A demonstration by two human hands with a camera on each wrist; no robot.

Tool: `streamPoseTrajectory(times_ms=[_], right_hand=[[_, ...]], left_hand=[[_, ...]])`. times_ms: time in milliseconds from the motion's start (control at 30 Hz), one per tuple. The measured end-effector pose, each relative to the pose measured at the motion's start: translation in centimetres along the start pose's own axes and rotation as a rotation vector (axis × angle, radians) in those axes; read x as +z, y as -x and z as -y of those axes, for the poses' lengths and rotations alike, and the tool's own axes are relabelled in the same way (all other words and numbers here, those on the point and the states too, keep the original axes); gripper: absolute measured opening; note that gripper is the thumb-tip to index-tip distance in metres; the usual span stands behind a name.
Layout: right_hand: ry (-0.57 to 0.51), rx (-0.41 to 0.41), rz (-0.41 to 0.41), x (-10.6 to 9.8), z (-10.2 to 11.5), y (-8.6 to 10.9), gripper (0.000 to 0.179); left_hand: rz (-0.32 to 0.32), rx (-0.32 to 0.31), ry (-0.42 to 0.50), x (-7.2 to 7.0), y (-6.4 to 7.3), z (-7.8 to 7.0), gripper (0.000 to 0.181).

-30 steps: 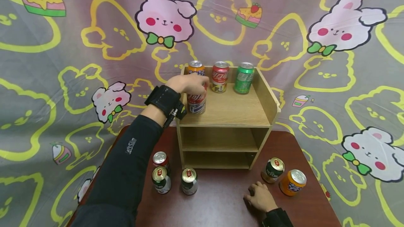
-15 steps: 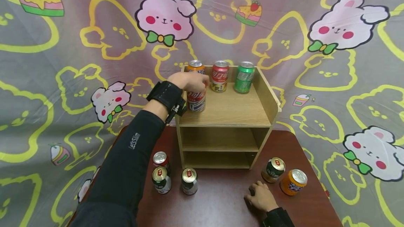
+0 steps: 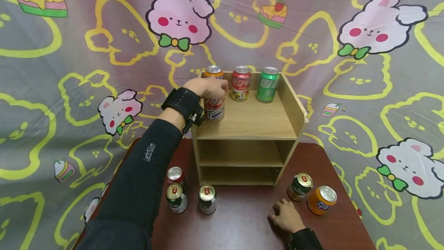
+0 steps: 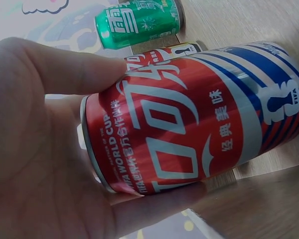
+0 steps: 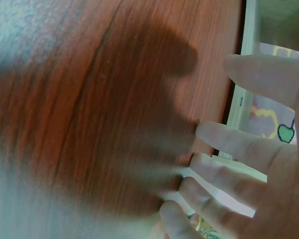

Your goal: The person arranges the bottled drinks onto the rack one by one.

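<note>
My left hand grips a red cola can from above at the left side of the wooden shelf unit's top board. In the left wrist view, the thumb and fingers lie around the upper end of the cola can. Its base is at or just over the board; I cannot tell which. Behind it is an orange soda can, partly hidden by the hand. Another red can and a green can stand along the back. My right hand rests on the table, fingertips down, holding nothing.
Below the top board are two lower compartments. Left on the brown table stand a red can and two dark green-and-white cans. Near the right hand are a dark green can and an orange can.
My left hand and the cola can have shifted slightly back along the top board, closer to the orange can. The right hand has stayed in place.
</note>
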State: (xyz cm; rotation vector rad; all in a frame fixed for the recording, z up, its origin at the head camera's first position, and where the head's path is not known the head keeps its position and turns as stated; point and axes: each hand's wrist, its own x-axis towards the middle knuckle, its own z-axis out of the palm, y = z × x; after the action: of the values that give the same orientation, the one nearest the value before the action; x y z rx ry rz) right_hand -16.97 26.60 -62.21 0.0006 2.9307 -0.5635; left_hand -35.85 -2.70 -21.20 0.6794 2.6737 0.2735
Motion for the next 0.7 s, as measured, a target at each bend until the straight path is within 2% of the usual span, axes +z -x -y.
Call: streamPoseTrajectory(times_ms=[367,567,700], right_hand=[[-0.013,-0.001,0.003,-0.07,-0.27,0.18,0.036],[-0.015,0.001,0.001,-0.12,-0.43,0.3,0.036],[-0.017,-0.009,-0.007,-0.29,-0.47,0.34,0.036]], left_hand=[[0.002,0.004,-0.026,-0.23,-0.29,0.06,0.042],[-0.017,0.006,-0.063,-0.29,-0.37,0.01,0.04],[-0.019,-0.008,-0.054,-0.31,-0.47,-0.08,0.041]])
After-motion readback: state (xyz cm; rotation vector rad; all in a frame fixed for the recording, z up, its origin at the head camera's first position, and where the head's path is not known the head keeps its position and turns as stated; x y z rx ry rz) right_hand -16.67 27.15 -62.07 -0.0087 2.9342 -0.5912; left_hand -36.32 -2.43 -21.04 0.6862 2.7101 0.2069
